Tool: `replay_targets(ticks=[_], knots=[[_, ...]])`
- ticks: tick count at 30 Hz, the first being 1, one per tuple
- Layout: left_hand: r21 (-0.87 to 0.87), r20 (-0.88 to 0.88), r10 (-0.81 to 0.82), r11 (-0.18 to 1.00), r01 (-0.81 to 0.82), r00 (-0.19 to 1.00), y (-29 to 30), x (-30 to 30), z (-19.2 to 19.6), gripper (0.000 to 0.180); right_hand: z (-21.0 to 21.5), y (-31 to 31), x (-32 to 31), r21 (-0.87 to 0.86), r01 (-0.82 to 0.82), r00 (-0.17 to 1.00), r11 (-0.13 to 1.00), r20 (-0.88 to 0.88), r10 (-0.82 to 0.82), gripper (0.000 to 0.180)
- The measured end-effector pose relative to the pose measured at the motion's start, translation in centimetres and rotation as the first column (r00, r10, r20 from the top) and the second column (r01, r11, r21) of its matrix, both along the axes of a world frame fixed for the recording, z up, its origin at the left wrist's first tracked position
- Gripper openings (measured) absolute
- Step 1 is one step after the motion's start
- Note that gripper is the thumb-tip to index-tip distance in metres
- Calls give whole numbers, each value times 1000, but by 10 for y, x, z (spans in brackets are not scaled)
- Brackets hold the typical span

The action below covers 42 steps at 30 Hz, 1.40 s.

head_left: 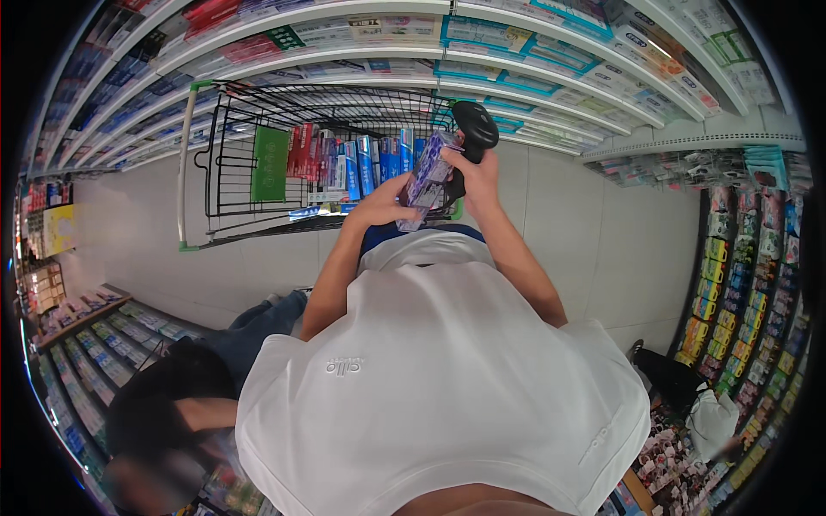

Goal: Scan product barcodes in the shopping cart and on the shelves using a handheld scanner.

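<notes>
In front of my waist, a purple printed box (424, 178) is tilted between my two hands. My left hand (380, 203) grips its lower end, thumb on the near side. With my right hand (477, 179) I hold a black handheld scanner (476, 125), its rounded head pointing up and away from me. A thumb or finger of that hand also rests against the upper part of the box. Just beyond, a black wire shopping cart (232, 193) carries a row of upright boxes: red ones (301, 150) on the left, blue ones (365, 165) on the right.
White store shelves (370, 53) packed with boxed goods curve across the far side. A green panel (269, 164) hangs in the cart. At lower left another person (185, 378) bends near a shelf. Hanging goods (714, 275) line the right side, above a pale tiled floor (594, 249).
</notes>
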<state>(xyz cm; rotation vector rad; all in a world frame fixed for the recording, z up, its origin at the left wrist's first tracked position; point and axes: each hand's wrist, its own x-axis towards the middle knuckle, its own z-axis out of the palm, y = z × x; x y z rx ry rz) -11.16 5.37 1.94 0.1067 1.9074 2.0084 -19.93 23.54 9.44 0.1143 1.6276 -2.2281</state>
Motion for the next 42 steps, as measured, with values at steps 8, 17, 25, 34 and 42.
replay_targets(ticks=[8,17,25,34,42], knots=[[-72,-9,4,997,-4,1000,-32,12,37,70,8,-40,11,-58,25,999,998,40,-23,43],[-11,106,-39,999,41,994,-69,22,41,70,8,-80,18,-14,58,998,998,-9,-58,47],[-50,112,-79,995,85,991,-97,28,30,74,10,-107,29,28,85,996,996,0,-86,43],[-129,14,-136,982,137,991,-121,39,31,76,13,-127,49,101,149,989,984,-26,-148,41],[-137,-64,-112,985,103,992,-133,44,19,83,6,-143,67,184,114,993,976,-2,-116,42]])
